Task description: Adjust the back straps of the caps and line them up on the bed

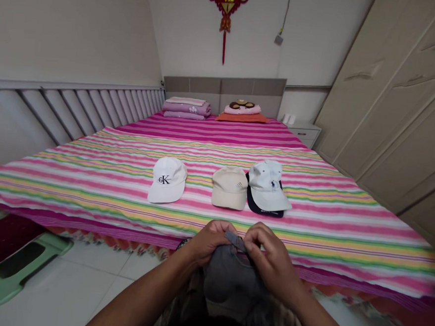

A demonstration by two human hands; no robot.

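Note:
A dark grey cap (228,273) hangs between my hands at the near edge of the bed, its back strap and small metal buckle uppermost. My left hand (212,239) pinches the left end of the strap. On the other side of the buckle, my right hand (265,248) has its thumb and fingers closed on the strap. Beyond them on the bed lie a white cap (168,182) with black letters, a beige cap (230,186), and a pale cap (268,184) resting on a black cap (257,208).
The caps lie on a striped bedspread (127,176). Folded purple bedding (186,108) and an orange cushion (241,117) with a pink item on top sit by the headboard (204,87). A green stool (20,268) stands at left; a wardrobe (401,96) lines the right.

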